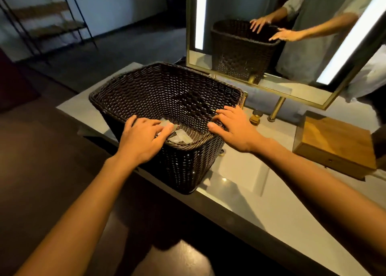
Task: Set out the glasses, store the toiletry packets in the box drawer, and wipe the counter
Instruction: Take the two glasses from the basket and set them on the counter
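Observation:
A dark woven basket (146, 96) stands on the grey counter (271, 208) over the left part of the sink. Pale packets (180, 136) lie at its bottom, mostly hidden by the near wall. My left hand (144, 137) rests on the near rim, fingers reaching into the basket; whether it grips a packet I cannot tell. My right hand (234, 127) lies on the right rim with fingers spread and the thumb against the rim. A wooden box (334, 146) with a front drawer sits shut at the right on the counter. No glasses or cloth are visible.
A brass-framed lit mirror (271, 35) stands behind the basket, reflecting it and a person's arms. A brass tap (255, 117) and mirror post (275, 108) rise at the sink's back. A black metal shelf rack (52, 25) stands at the far left on the dark floor.

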The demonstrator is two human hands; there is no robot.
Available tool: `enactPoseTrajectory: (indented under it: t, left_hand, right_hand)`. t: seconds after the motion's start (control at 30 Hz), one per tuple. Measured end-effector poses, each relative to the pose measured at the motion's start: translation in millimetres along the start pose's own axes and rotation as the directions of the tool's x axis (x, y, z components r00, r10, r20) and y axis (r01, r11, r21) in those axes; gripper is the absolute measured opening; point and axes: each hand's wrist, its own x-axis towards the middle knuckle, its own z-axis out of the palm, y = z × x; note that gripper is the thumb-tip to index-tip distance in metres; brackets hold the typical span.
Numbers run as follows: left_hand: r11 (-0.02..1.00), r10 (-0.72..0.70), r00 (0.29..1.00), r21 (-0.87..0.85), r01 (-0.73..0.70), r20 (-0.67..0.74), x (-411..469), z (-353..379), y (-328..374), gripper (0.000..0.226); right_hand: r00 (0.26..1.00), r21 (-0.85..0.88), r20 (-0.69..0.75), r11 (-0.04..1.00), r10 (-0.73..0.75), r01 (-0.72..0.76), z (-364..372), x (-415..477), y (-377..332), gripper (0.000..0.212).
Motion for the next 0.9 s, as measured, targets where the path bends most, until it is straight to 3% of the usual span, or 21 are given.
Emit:
enactPoseTrajectory:
  t: [0.2,0.37,0.5,0.57,0.63,0.73,0.9]
  left_hand:
    - [0.998,-0.057,0.994,0.02,0.059,-0.097,-6.7,9.9,7.4,0.068]
    - [0.994,-0.11,0.99,0.006,0.11,-0.086,-6.8,7.8,13.3,0.065]
    - [0.981,-0.192,0.981,0.036,0.191,0.03,0.3,1.1,18.5,0.074]
    - [0.966,-0.254,0.96,0.09,0.244,0.12,6.2,-2.7,22.6,0.072]
    - [0.946,-0.314,0.924,0.148,0.287,0.216,13.6,-6.5,26.6,0.056]
    - [0.911,-0.406,0.847,0.232,0.342,0.344,26.6,-12.0,33.6,0.049]
    - [0.85,-0.52,0.686,0.388,0.357,0.509,45.8,-15.9,43.0,0.054]
  right_hand:
    - [0.999,0.029,0.015,0.999,0.037,-0.038,17.3,0.8,12.7,0.081]
    - [0.989,0.0,0.127,0.997,-0.079,0.08,6.4,6.9,22.2,0.079]
    - [0.937,-0.05,0.288,0.974,-0.196,0.219,-9.0,23.0,28.7,0.086]
    - [0.873,-0.026,0.403,0.95,-0.275,0.311,-15.7,36.6,29.3,0.085]
    - [0.796,0.023,0.512,0.932,-0.322,0.361,-20.8,51.8,28.9,0.086]
    - [0.64,0.103,0.708,0.94,-0.299,0.326,-24.3,76.7,28.0,0.093]
    - [0.382,0.266,0.857,0.932,-0.346,0.246,-10.2,107.0,18.8,0.072]
